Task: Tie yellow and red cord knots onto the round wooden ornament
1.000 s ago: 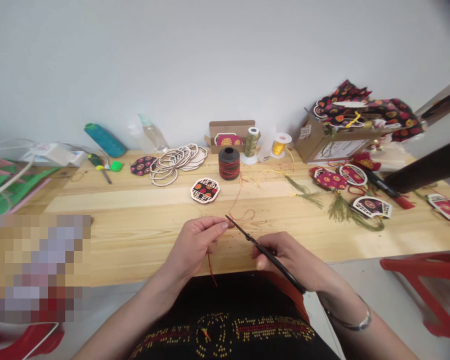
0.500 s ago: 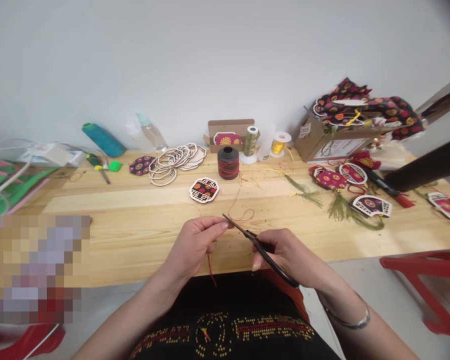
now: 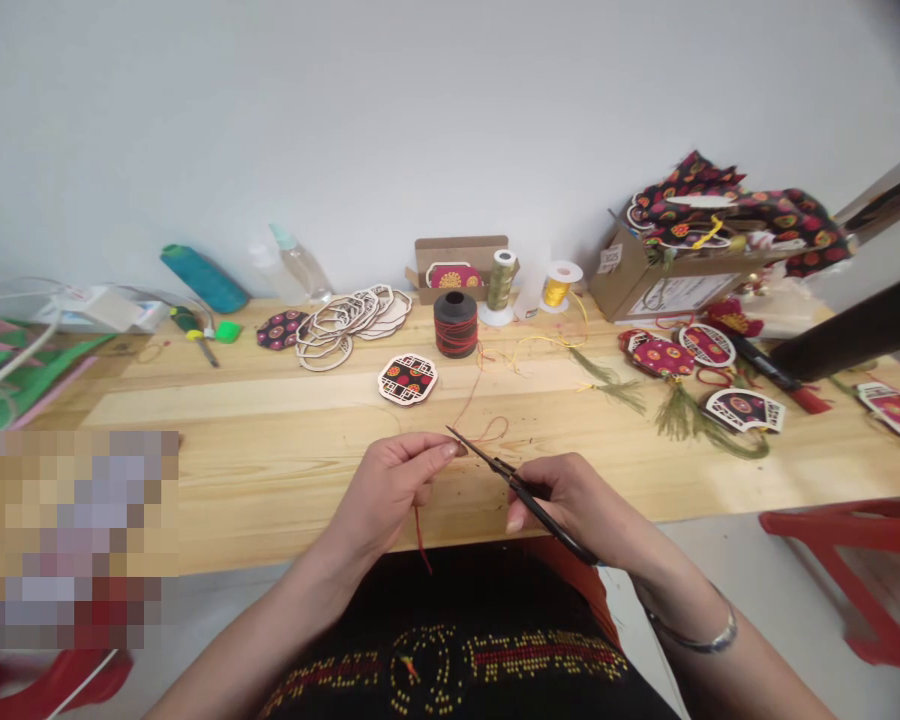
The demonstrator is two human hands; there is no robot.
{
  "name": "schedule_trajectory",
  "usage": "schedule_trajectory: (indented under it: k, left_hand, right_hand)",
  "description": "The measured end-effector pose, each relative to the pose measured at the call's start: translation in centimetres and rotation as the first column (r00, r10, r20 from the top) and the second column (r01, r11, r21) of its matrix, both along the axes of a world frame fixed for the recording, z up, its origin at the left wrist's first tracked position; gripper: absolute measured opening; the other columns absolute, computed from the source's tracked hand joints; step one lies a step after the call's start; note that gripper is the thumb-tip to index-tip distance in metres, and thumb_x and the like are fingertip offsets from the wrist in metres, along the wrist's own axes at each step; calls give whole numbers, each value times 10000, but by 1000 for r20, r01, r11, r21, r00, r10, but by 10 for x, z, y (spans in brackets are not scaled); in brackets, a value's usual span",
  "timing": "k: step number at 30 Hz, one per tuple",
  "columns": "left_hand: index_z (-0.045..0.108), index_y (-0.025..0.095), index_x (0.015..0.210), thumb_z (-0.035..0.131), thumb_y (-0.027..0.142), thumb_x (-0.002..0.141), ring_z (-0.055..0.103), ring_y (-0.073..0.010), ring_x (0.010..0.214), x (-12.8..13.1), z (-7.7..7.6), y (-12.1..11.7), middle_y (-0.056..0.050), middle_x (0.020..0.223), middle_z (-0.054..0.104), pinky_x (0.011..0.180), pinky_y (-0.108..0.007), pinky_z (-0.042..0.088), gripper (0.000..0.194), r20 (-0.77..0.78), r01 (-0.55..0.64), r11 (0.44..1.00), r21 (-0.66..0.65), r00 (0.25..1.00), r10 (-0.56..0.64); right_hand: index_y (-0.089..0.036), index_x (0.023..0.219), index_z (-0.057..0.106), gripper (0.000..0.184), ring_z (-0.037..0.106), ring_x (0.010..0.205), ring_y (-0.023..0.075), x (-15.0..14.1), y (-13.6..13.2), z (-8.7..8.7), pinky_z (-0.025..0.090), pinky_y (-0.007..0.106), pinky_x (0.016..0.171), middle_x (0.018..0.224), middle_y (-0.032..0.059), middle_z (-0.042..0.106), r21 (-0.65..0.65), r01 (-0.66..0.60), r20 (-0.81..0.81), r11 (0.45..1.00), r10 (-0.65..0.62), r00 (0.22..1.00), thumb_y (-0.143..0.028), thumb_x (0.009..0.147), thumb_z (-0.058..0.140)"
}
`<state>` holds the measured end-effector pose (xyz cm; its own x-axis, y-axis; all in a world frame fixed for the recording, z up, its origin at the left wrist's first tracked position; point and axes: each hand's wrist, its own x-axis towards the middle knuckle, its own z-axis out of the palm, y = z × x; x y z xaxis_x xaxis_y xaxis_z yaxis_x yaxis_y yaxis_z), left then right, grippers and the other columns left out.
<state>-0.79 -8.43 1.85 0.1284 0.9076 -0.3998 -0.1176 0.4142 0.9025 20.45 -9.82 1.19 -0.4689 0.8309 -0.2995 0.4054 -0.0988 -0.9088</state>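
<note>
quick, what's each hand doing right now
Left hand: closed, pinching a thin red thread.
Right hand: closed, holding slender black metal scissors.

Black scissors (image 3: 544, 512) and red thread (image 3: 421, 535)

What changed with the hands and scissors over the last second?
The black scissors in the right hand have opened slightly, their tips staying near the left hand. Nothing was picked up or let go. The left hand still pinches the red thread, and the things on the wooden table stayed put.
</note>
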Motion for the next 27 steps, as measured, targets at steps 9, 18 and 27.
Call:
schedule_trajectory:
  k: [9, 18, 27]
  left_hand:
    - [742, 133, 768, 768, 289, 650, 260, -22, 426, -6, -6, 4, 51, 486, 441, 416, -189, 143, 197, 80, -148, 989, 18, 986, 146]
    - [733, 140, 857, 703, 289, 724, 199, -24, 407, 0, -6, 5, -33, 647, 663, 392, -215, 130, 202, 168, -115, 990, 76, 980, 101]
    - [720, 131, 732, 758, 266, 665, 296, -16, 419, 3, -11, 6, 45, 495, 474, 401, -165, 152, 156, 203, -100, 995, 16, 975, 94]
  right_hand:
    - [-138, 683, 588, 482, 324, 555, 85, 3, 4, 0, 229, 233, 488, 586, -30, 406, -23, -39, -108, 999, 37, 993, -618, 737, 603]
    - [-124, 736, 615, 566, 316, 543, 79, -1, 2, -6, 222, 225, 475, 591, -36, 401, -122, -136, -246, 983, 103, 964, -688, 685, 608]
    - [-137, 723, 615, 551, 338, 539, 81, 2, 5, 5, 255, 224, 479, 585, -34, 430, -19, -75, -170, 997, 70, 983, -687, 708, 577]
